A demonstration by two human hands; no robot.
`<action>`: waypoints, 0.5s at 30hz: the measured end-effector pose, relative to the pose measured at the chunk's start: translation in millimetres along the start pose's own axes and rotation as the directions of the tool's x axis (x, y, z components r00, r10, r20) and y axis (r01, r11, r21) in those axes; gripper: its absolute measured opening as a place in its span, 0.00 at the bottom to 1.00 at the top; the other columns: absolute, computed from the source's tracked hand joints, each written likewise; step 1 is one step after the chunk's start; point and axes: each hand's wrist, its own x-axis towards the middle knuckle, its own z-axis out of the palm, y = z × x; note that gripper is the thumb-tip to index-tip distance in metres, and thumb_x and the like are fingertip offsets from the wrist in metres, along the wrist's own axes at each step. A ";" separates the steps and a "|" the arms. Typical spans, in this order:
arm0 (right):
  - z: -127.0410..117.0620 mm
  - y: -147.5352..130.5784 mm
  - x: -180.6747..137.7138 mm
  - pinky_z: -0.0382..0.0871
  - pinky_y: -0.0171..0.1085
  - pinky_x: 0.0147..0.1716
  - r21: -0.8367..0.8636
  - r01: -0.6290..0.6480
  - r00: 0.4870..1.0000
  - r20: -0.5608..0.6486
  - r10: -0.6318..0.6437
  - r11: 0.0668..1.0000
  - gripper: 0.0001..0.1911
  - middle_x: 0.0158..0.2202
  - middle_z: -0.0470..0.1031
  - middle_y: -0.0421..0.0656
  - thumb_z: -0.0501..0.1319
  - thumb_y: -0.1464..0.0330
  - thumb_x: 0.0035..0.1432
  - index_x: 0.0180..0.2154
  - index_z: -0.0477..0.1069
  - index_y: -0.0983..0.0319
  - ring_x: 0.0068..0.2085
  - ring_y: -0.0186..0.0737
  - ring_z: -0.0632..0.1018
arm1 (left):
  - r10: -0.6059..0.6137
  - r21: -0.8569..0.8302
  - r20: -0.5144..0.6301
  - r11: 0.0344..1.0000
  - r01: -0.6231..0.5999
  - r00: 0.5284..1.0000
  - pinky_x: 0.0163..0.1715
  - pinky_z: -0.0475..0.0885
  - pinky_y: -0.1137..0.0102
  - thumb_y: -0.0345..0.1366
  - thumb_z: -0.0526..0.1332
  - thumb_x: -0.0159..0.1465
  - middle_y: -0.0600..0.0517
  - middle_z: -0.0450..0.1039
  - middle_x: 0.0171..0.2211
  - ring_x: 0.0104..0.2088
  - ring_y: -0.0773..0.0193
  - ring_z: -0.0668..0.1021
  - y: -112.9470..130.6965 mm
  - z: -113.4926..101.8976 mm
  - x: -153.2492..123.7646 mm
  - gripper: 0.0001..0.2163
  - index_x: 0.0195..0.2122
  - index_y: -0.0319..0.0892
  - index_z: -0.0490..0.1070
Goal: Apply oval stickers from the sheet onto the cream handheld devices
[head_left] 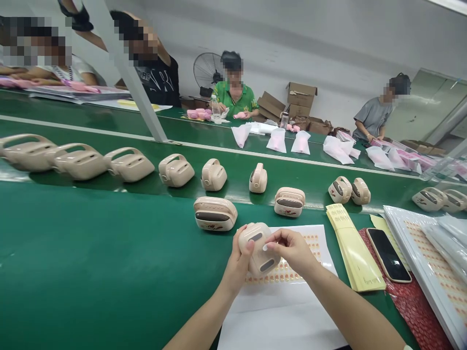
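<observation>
My left hand is wrapped round a rounded beige device, whose underside with two grey strips faces me. Between the thumb and fingertips of my right hand is a small white sticker, close against that underside. Below both hands lies a white sheet with rows of small orange stickers. Just beyond stand two similar beige devices with carrying handles, a wider one at the left and a smaller one at the right, each with a dark front panel and red print.
On the right are yellow paper strips, a phone on red wrap, and stacked sticker sheets. Several beige devices line the green conveyor belt. Across it, people work among white pouches. A slanted post rises at left.
</observation>
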 end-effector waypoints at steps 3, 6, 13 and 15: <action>-1.6 0.8 1.0 0.57 0.34 0.26 -0.061 0.023 1.000 0.006 -0.023 0.998 0.06 0.21 0.68 0.36 0.63 0.66 0.40 0.23 0.70 0.62 0.24 0.31 0.64 | -0.005 -0.007 -0.018 1.000 0.004 1.000 0.47 0.65 0.61 0.59 0.57 0.50 0.44 0.61 0.55 0.54 0.47 0.66 0.6 1.3 -0.9 0.34 0.54 0.46 0.56; -0.5 2.1 0.7 0.57 0.33 0.24 -0.131 0.049 0.999 -0.002 -0.049 0.990 0.05 0.20 0.67 0.36 0.62 0.66 0.42 0.23 0.70 0.61 0.23 0.31 0.63 | -0.016 -0.011 -0.013 1.000 0.016 1.000 0.47 0.65 0.61 0.58 0.58 0.50 0.44 0.60 0.56 0.54 0.46 0.66 0.3 1.4 -1.0 0.34 0.54 0.46 0.56; 8.2 9.7 -6.8 0.60 0.36 0.29 -0.449 0.295 0.920 -0.107 -0.378 0.844 0.05 0.23 0.67 0.39 0.58 0.72 0.45 0.20 0.66 0.59 0.27 0.35 0.65 | -0.053 0.001 -0.013 0.999 0.053 0.999 0.44 0.67 0.61 0.59 0.58 0.49 0.44 0.63 0.54 0.51 0.46 0.68 3.6 1.2 -3.6 0.36 0.56 0.47 0.54; 9.0 11.9 -8.6 0.60 0.36 0.29 -0.423 0.305 0.918 -0.107 -0.382 0.853 0.05 0.23 0.66 0.39 0.57 0.71 0.47 0.20 0.65 0.59 0.27 0.35 0.65 | -0.059 0.007 -0.008 0.998 0.059 0.998 0.44 0.67 0.62 0.59 0.58 0.49 0.44 0.62 0.54 0.51 0.47 0.68 5.4 1.6 -4.9 0.36 0.56 0.47 0.54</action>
